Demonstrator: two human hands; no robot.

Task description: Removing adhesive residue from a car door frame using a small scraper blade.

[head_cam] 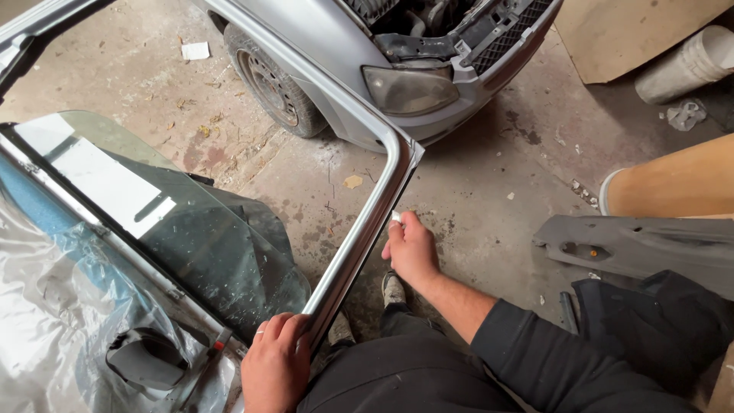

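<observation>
We count two hands, the left hand and the right hand, both on one silver door frame. One tinted window glass, one door handle, one car showing one wheel and one headlight. Also one grey trim panel, one cardboard sheet, one white bucket.

Left hand fingers curled shut; right hand pinching, arm extended.

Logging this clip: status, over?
Left hand grips door frame. Right hand presses small white piece against frame edge. Window glass partly lowered. Nothing blocking.
</observation>
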